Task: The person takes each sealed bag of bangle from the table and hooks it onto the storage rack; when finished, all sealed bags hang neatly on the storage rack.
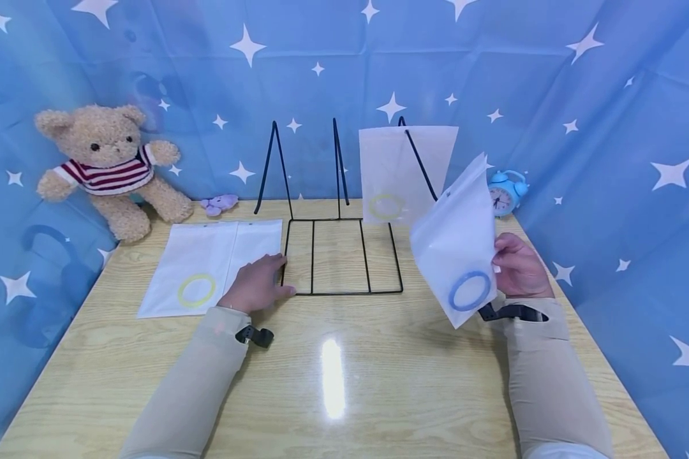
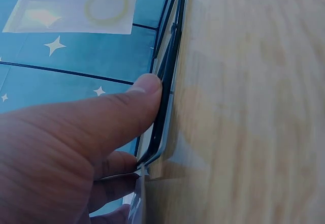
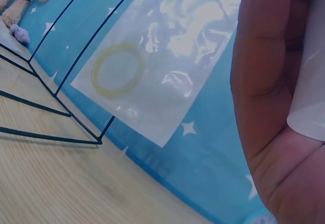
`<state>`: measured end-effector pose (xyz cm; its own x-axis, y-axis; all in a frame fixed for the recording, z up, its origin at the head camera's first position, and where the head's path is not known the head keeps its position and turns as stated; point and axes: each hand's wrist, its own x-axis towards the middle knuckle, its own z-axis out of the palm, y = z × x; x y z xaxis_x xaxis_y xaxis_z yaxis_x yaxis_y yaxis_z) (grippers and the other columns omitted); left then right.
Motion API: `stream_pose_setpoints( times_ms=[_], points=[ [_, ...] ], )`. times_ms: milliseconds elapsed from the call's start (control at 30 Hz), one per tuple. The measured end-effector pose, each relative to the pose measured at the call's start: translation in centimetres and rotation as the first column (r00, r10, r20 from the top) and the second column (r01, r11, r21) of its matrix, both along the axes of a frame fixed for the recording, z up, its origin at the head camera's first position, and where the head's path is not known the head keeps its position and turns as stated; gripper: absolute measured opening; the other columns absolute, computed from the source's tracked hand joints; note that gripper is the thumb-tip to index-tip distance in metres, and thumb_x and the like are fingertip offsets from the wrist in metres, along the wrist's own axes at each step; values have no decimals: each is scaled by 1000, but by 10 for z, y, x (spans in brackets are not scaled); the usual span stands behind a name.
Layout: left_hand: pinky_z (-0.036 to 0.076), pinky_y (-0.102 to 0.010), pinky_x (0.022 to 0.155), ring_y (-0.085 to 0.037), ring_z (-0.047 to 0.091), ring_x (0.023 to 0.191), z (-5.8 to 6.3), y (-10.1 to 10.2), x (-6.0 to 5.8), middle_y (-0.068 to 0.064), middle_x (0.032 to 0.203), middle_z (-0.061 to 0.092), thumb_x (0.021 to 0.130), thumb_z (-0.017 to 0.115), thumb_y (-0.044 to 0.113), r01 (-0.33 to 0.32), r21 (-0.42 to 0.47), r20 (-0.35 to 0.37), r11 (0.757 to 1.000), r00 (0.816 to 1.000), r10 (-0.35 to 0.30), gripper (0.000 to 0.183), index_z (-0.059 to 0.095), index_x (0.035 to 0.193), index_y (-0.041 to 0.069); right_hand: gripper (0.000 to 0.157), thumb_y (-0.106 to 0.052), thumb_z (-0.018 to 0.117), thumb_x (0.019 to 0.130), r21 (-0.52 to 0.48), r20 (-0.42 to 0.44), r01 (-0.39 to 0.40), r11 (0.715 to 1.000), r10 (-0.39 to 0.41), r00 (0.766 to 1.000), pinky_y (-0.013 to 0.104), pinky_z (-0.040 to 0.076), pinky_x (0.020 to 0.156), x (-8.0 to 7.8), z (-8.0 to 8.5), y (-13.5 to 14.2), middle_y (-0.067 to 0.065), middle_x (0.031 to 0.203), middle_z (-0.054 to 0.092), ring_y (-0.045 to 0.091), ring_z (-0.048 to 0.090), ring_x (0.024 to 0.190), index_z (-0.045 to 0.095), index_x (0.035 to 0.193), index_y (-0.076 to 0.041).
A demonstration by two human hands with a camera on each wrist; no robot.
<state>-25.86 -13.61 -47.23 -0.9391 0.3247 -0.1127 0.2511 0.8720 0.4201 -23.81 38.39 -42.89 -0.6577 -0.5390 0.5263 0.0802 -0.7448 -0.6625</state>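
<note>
My right hand pinches the side edge of a flat white plastic bag with a blue ring in its lower part. The bag tilts, and its upper left edge is right at the tip of the right prong of a black wire rack. On that same prong hangs another bag with a yellow ring. At the rack's front left corner, my left hand holds the wire frame, thumb on the front bar and fingers round the corner.
Flat bags, the nearest with a yellow ring, lie left of the rack. A teddy bear, a small purple toy and a blue alarm clock stand along the back. A starry blue curtain surrounds the table.
</note>
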Motion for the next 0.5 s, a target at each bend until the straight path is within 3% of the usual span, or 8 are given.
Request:
stream_pose_setpoints(
  times_ms=[267,500],
  points=[
    [28,-67,124,-44,33,155,0,0,0,-19,166,41,95,78,41,-2,5,5,1000,1000,1,82,45,159,2,52,25,29,100,94,38,-12,995,8,999,39,59,99,2,1,2,16,125,74,29,71,119,71,123,5],
    [29,-67,123,-45,34,155,-1,0,0,-20,166,42,95,78,41,4,8,-3,1000,1000,-4,81,46,158,2,54,25,27,99,114,34,-14,993,10,999,39,60,98,4,5,-1,17,124,75,28,71,117,71,122,5]
  ],
)
